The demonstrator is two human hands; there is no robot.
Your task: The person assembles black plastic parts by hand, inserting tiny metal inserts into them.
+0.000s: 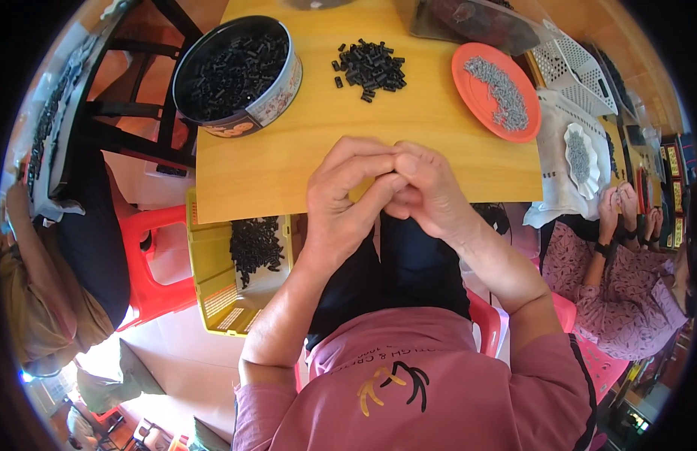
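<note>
My left hand (347,194) and my right hand (429,188) meet above the near edge of the yellow wooden table (288,173). Both are closed, thumbs and fingertips pinched together at one spot. Whatever sits between the fingertips is too small or too covered to name. Beyond them on the table lies a loose heap of small black plastic pieces (372,66). A round tin (277,113) at the left is filled with similar black pieces. To the right, a red-orange oval plate (468,94) carries a band of tiny grey metal-looking parts (506,98).
Below the table's left edge stands a yellow crate (213,289) with more black pieces (256,248). A clear plastic box (438,22) and a white perforated basket (577,71) are at the far right. People sit on both sides; a red stool (157,225) is at left.
</note>
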